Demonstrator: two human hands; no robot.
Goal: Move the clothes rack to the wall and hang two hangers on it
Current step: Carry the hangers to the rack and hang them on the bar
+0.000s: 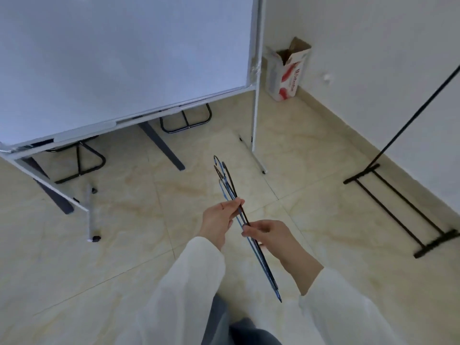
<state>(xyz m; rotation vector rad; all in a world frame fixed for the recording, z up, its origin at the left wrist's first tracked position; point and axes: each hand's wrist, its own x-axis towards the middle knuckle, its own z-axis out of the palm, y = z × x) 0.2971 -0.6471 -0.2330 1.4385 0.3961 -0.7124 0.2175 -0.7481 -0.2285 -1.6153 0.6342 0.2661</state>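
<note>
A bundle of thin wire hangers (230, 189), blue and black, is held edge-on in front of me, hooks pointing away. My left hand (219, 217) pinches the bundle near the hooks. My right hand (267, 232) grips it lower down, fingers closed around the wires. The black clothes rack (395, 197) stands at the right beside the white wall, its base feet on the tiled floor and one upright pole rising out of view.
A large whiteboard on a wheeled stand (124, 58) fills the left and centre. Black stool frames (185, 119) and grey table legs sit behind it. An open cardboard box (286, 70) stands in the corner.
</note>
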